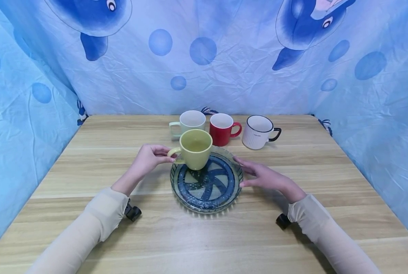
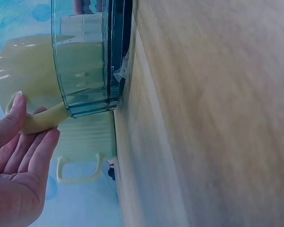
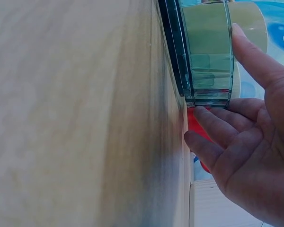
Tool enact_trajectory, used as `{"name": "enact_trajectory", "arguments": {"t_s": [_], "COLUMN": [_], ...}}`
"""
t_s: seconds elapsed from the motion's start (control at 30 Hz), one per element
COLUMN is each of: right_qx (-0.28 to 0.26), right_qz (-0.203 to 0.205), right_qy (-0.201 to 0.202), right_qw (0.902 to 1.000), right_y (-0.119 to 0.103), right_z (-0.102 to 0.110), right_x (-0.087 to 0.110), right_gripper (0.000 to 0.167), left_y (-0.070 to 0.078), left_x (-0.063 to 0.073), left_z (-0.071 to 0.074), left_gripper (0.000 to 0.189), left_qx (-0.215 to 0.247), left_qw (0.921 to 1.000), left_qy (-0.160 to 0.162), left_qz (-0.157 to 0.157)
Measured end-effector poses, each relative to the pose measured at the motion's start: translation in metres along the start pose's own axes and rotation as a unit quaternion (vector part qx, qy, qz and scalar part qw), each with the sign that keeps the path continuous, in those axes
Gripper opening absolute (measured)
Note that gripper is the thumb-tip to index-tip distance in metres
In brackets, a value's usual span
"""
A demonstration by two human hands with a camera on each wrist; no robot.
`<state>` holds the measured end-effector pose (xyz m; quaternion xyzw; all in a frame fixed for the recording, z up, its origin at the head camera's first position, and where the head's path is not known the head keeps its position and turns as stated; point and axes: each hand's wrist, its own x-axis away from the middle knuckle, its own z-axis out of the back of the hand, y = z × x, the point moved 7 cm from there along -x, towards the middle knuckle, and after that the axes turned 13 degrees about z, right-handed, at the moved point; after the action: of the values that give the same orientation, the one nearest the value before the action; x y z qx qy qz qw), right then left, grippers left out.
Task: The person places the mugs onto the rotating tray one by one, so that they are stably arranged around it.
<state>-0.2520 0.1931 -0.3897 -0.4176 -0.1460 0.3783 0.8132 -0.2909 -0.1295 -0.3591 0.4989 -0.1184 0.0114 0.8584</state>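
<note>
A yellow mug [image 1: 196, 149] is upright in the back left part of a round clear-walled tray [image 1: 207, 207] with a blue patterned base. My left hand [image 1: 154, 156] pinches the mug's handle between thumb and fingers, also plain in the left wrist view. Through the tray's see-through wall the mug's lower part shows; whether its bottom touches the base I cannot tell. At the tray's right rim is my right hand [image 1: 263, 177], its fingers extended along the wall and its thumb at the rim. The right wrist view shows this hand [image 3: 246, 127] gripping nothing.
Behind the tray stand a pale green mug [image 1: 192, 120], a red mug [image 1: 220, 135] and a white mug [image 1: 255, 135] with a black rim and handle. The wooden table [image 1: 204, 243] meets blue curtains [image 1: 197, 87] at the back and sides.
</note>
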Motion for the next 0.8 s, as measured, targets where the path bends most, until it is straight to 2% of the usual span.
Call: {"name": "enact_trajectory", "arguments": {"t_s": [0.17, 0.53, 0.8], "right_qx": [0.014, 0.085, 0.094], "right_qz": [0.004, -0.029, -0.045], "right_qy": [-0.003, -0.016, -0.02], "right_qw": [0.9999, 0.9958, 0.9943], "right_y": [-0.001, -0.009, -0.01], "right_z": [0.0, 0.002, 0.002], "right_x": [0.0, -0.001, -0.002], "right_gripper": [0.091, 0.093, 0.098], "left_y": [0.0, 0.003, 0.003], "left_x": [-0.001, -0.002, -0.005], "left_z": [-0.001, -0.001, -0.001], "left_gripper": [0.038, 0.037, 0.037], "left_qx": [-0.002, -0.01, -0.005], "left_qw": [0.9999, 0.9997, 0.9996], "left_qy": [-0.013, -0.022, -0.028], "left_qz": [-0.006, -0.006, 0.003]}}
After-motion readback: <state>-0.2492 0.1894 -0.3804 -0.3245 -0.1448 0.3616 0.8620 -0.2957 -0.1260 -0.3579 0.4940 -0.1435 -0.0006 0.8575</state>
